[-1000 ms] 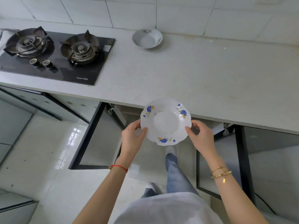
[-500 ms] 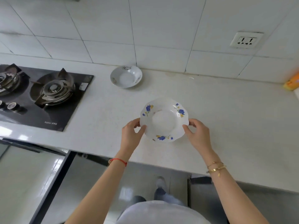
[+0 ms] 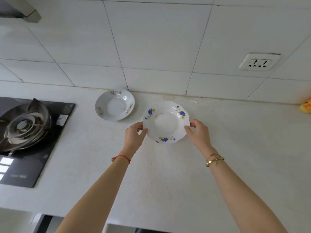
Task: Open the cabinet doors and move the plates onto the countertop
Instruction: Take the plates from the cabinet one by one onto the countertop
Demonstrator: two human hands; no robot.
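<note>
A white scalloped plate with blue and yellow flowers (image 3: 165,122) is held over the white countertop (image 3: 151,174), near the back wall. My left hand (image 3: 134,135) grips its left rim and my right hand (image 3: 197,132) grips its right rim. Whether the plate touches the counter I cannot tell. A second plate with faded pink flowers (image 3: 114,105) lies on the counter just to the left, against the tiled wall. The cabinet below is almost out of sight; only a dark door edge (image 3: 42,223) shows at the bottom.
A black gas hob with a burner (image 3: 25,126) fills the counter's left side. A wall socket (image 3: 259,62) sits on the tiles at upper right. An orange-yellow object (image 3: 306,106) lies at the far right edge. A range hood corner (image 3: 18,10) hangs at top left.
Both hands carried the flowered plate up from in front of the open cabinet and forward over the counter, toward the back wall beside the other plate. My view rose with it.
</note>
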